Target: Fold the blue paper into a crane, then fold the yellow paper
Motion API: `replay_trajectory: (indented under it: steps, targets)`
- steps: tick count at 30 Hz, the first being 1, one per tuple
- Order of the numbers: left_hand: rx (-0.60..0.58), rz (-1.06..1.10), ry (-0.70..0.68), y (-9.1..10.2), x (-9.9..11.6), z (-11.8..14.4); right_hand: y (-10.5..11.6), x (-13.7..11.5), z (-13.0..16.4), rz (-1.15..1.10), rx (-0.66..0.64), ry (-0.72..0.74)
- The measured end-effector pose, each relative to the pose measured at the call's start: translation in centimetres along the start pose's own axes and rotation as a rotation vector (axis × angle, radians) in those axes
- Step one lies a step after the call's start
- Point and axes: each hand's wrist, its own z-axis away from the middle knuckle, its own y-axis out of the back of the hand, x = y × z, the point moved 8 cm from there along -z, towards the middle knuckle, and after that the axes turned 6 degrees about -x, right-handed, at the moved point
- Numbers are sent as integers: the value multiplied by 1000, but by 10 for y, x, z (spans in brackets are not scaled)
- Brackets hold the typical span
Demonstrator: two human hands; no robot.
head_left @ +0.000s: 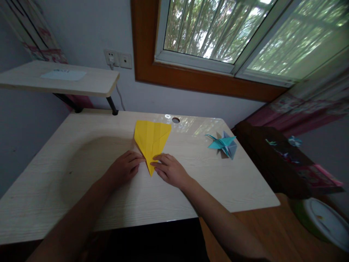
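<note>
A sheet of yellow origami paper [150, 136] lies on the desk, folded to a narrow point toward me, with crease lines running down it. My left hand [128, 165] is closed at the paper's left edge, its fingertips together there near the point. From the other side, my right hand [170, 169] holds the lower right edge, two fingers resting on top of the paper and the thumb lower down by the tip. Whether the right thumb is under the paper, I cannot tell.
Two folded paper figures, one teal [222, 142] and one grey-blue [231, 149], stand on the right of the desk [201, 185]. A raised shelf [95, 78] with a white sheet [64, 75] is at the back left. A round cable hole [176, 120] is at the rear edge.
</note>
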Motion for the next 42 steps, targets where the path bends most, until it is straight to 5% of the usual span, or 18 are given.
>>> replay_trajectory:
  steps: [23, 42]
  targets:
    - [-150, -88, -90, -27, 5, -1, 2, 2, 3, -105, 58, 27]
    - [-189, -165, -60, -29, 9, -5, 1, 3, 5, -124, 59, 39]
